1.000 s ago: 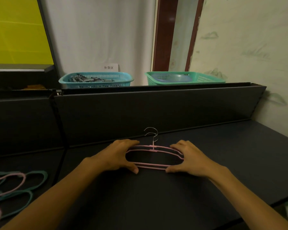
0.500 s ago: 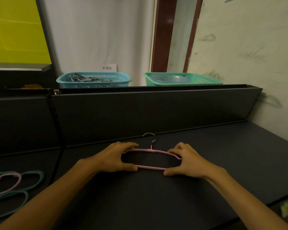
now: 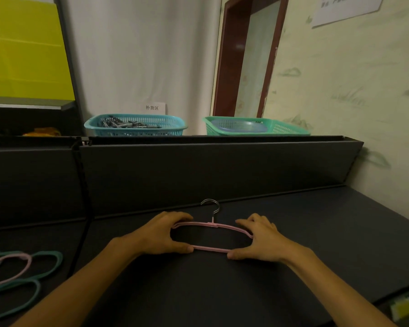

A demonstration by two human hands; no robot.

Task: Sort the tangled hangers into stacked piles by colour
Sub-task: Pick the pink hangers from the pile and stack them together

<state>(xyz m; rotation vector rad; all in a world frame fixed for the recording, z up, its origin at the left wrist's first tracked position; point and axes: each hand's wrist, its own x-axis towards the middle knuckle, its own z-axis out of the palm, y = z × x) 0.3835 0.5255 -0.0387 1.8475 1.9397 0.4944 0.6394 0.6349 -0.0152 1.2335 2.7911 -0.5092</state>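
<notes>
Hangers, pink (image 3: 213,224), stacked flat mid-bench (image 3: 316,232). Our left hand (image 3: 161,234) and right hand (image 3: 257,239) grip the stack's ends, fingers curled round it. Green and pink tangle (image 3: 21,272) far left.

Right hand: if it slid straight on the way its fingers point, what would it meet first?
The right hand points leftward along the pink plastic hanger stack it already holds. Past that, the left hand at the opposite end would likely come first, though depth is hard to judge.
</notes>
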